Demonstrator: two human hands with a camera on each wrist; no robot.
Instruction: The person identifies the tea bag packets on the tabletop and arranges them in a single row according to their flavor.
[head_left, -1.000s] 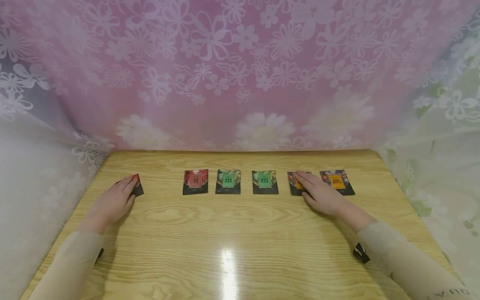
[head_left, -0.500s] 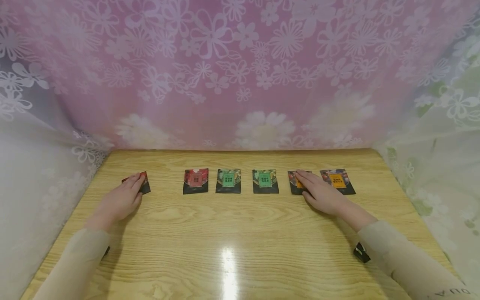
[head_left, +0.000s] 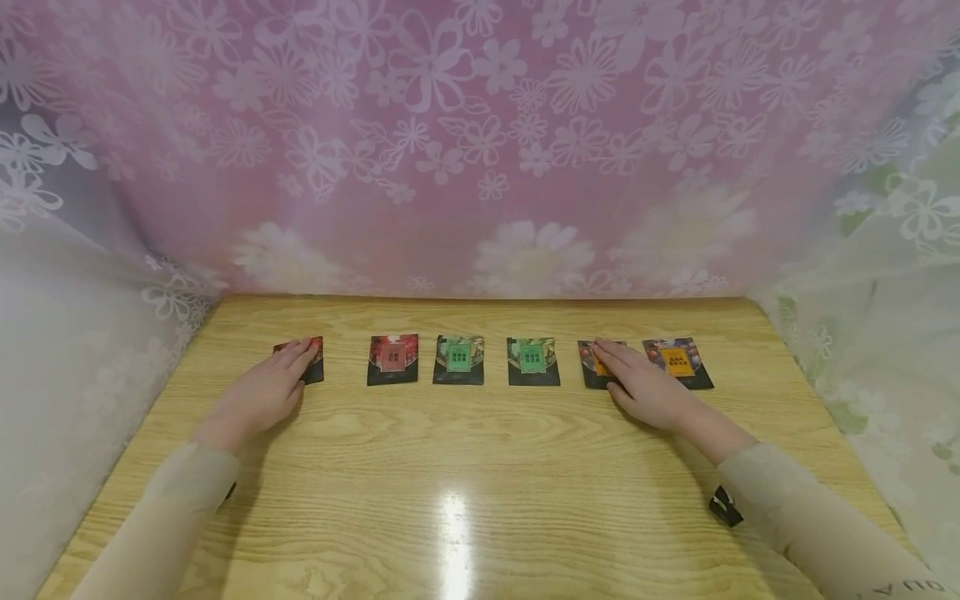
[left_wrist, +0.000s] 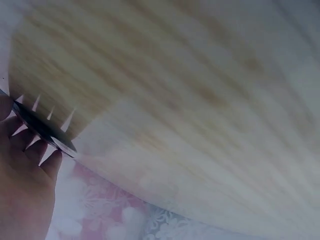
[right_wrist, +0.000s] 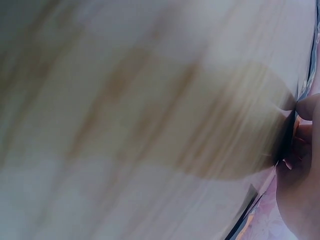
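Note:
Six small flat packets form a row on the wooden table in the head view. My left hand (head_left: 258, 397) lies with extended fingers on the leftmost red-and-black packet (head_left: 316, 368), covering most of it. In the left wrist view that packet shows as a dark edge (left_wrist: 42, 127) under the fingertips. My right hand (head_left: 649, 392) rests with straight fingers on an orange-labelled packet (head_left: 592, 379), partly hiding it. Between the hands are a red-labelled packet (head_left: 393, 360) and two green-labelled packets, one left (head_left: 458, 361) and one right (head_left: 533, 362). Another orange-labelled packet (head_left: 678, 364) lies beyond the right hand.
The wooden table (head_left: 420, 483) runs back to a pink floral curtain (head_left: 480, 167). Pale floral cloth hangs at the left (head_left: 82, 358) and right (head_left: 885, 358) sides. A dark strap (head_left: 724, 507) shows by the right sleeve.
My left hand has slid to the right with the red-and-black packet beneath it, closer to the rest of the row. The packet has turned straighter. My right hand stays in place.

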